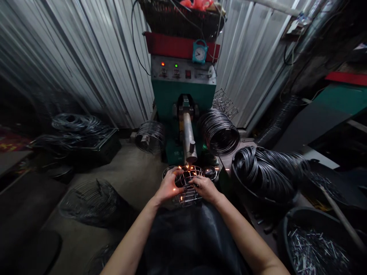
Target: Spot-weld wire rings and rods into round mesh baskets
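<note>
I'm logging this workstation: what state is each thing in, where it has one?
Red light: lit
Green light: lit
Clock: upright
Sparks: flying below metal arm
Wire frame: held in both hands
Left hand: gripping wire frame
Right hand: gripping wire frame
Wire coils: heaped
Bin: holding metal rods

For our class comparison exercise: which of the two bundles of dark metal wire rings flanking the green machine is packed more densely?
The right bundle, directly beside the green machine: its wires crowd together, while the left bundle shows gaps between wires.
</note>
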{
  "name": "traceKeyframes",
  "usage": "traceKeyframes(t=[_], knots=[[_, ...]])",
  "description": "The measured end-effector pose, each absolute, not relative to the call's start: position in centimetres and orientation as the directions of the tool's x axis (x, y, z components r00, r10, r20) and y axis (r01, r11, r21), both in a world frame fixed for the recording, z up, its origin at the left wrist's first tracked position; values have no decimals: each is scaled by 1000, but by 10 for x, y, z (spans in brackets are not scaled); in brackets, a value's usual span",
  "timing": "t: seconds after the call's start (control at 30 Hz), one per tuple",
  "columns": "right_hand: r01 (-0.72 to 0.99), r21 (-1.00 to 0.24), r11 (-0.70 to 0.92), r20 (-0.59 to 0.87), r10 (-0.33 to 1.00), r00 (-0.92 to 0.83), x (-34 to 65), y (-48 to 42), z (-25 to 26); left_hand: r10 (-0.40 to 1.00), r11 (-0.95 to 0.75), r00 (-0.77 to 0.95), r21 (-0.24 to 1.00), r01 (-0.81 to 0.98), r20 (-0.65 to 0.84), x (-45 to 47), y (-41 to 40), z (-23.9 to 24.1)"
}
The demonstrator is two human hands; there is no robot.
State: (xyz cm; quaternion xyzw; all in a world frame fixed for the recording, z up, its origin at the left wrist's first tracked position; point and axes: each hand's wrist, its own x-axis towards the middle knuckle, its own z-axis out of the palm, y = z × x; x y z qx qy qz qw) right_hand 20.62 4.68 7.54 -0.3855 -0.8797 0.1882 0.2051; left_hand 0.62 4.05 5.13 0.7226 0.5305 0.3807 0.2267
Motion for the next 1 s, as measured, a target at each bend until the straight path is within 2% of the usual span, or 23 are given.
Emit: traceKeyframes(t=[0.27,0.37,0.43,0.47,0.5,0.57,0.63,0.67,0.8,0.87,0.93,1.0], knots=[[676,-476,563,193,816,-544,198,61,71,956,-249,40,726,641,292,9,52,52],[594,-594,543,298,834,-464,197,55,70,951,-257,43,707,659,306,8,56,52],[499,-717,486,372,873,-315,201,43,65,951,-256,44,699,668,306,8,57,52],[447,-788,423,363,906,-218,205,35,61,952,-251,41,696,673,303,8,57,52],[390,-859,333,307,943,-127,209,27,55,953,-245,36,695,676,301,7,57,53],[279,-955,97,98,995,-8,218,9,36,955,-228,15,698,679,298,7,61,53],[215,-972,-91,-91,996,14,230,-9,9,958,-194,-27,713,674,285,5,66,52],[214,-968,-129,-130,991,7,236,-19,-5,961,-172,-45,722,671,271,4,69,51],[344,-938,-54,-28,996,80,255,-53,-52,970,-134,-64,731,669,236,1,77,47],[344,-937,-53,-15,993,113,259,-61,-60,967,-147,-57,725,672,249,1,79,48],[205,-974,-101,-63,981,184,261,-60,-59,965,-157,-51,721,675,258,2,80,52],[-68,-982,-176,-188,944,270,263,-52,-51,968,-155,-40,713,683,249,2,79,55]])
